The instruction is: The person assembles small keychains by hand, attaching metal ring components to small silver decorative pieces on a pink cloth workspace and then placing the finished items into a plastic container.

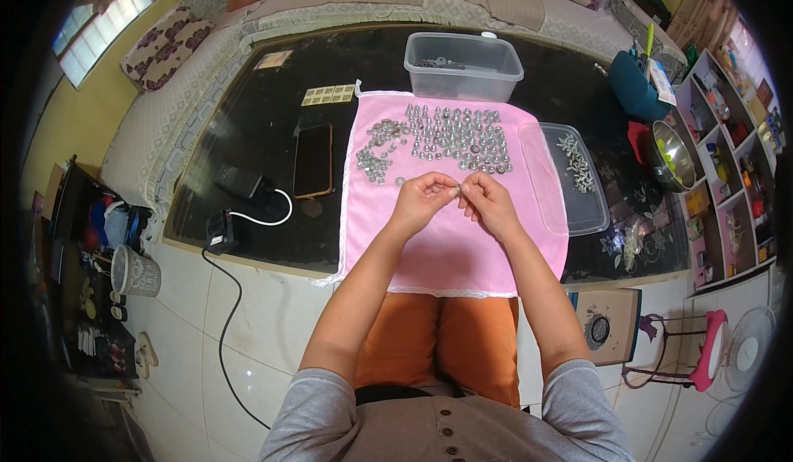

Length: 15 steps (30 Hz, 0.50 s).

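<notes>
My left hand (423,199) and my right hand (489,203) meet over the middle of a pink cloth (388,255), fingertips pinched together on a tiny metal part (458,189). The fingers mostly cover it, so its exact kind is unclear. Just beyond my hands stand rows of small silvery cone-shaped metal pieces (450,136). Left of these rows lie two loose heaps of small round metal pieces (374,165). At the right, partly under the cloth's edge, a clear shallow plastic tray (588,214) holds many short silvery metal pieces (576,163).
A clear plastic box (467,86) with dark parts inside stands at the cloth's far edge. On the black table (273,99) lie a phone (314,161), a black adapter (239,181) and a cream sheet (329,94). A steel bowl (673,156) and teal container (634,86) stand right.
</notes>
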### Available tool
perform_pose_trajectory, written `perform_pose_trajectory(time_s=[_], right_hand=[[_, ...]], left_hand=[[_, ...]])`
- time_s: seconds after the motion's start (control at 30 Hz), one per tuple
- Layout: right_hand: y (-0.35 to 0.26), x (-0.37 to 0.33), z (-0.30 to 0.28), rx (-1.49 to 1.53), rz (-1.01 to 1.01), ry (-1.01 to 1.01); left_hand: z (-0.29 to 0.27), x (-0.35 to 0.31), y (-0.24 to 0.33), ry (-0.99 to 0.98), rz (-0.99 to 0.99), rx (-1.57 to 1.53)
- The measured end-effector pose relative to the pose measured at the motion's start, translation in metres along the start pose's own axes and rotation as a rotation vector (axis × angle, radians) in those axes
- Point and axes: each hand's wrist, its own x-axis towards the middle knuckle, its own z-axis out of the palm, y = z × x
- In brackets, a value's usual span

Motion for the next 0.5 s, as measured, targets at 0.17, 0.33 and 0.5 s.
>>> perform_pose_trajectory(time_s=[0.17,0.33,0.5], right_hand=[[0.0043,0.001,-0.0024,-0.003,0.011,-0.027],[0.0043,0.0018,-0.0047,-0.015,0.075,-0.059],[-0.002,-0.0015,0.0001,-0.018,0.0,-0.001]], left_hand=[[0.0002,-0.0001,0.0012,-0.004,0.002,0.029],[0.0003,0.0001,0.0011,-0.015,0.003,-0.011],[-0.0002,0.0004,-0.0003,-0.014,0.008,0.01]])
